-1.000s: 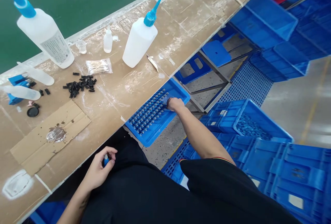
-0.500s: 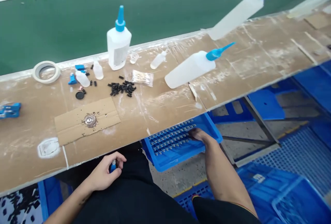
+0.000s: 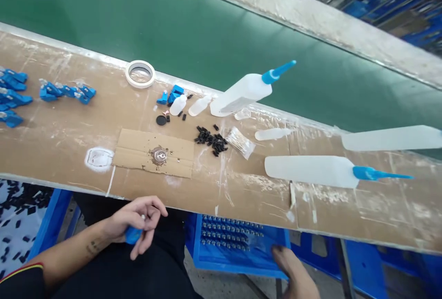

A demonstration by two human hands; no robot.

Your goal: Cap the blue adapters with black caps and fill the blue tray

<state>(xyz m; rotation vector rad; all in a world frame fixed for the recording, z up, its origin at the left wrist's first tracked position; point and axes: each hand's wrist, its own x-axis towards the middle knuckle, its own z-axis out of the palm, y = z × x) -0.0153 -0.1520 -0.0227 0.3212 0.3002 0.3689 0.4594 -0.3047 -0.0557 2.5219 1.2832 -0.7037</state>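
- The left hand (image 3: 141, 225) holds a blue part (image 3: 133, 235) in curled fingers, near the surface (image 3: 252, 198).
- The right hand (image 3: 293, 269) is at the blue tray (image 3: 238, 267), near rows of small parts (image 3: 224, 233); its grip I cannot tell.
- Black pieces (image 3: 211, 140) lie beside the cotton swabs (image 3: 241, 141).

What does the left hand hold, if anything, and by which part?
The left hand holds a small blue piece around its middle, between pale tip and blue end.

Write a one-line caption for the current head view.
Left hand holds a small blue part; right hand is over the blue tray of parts in rows.
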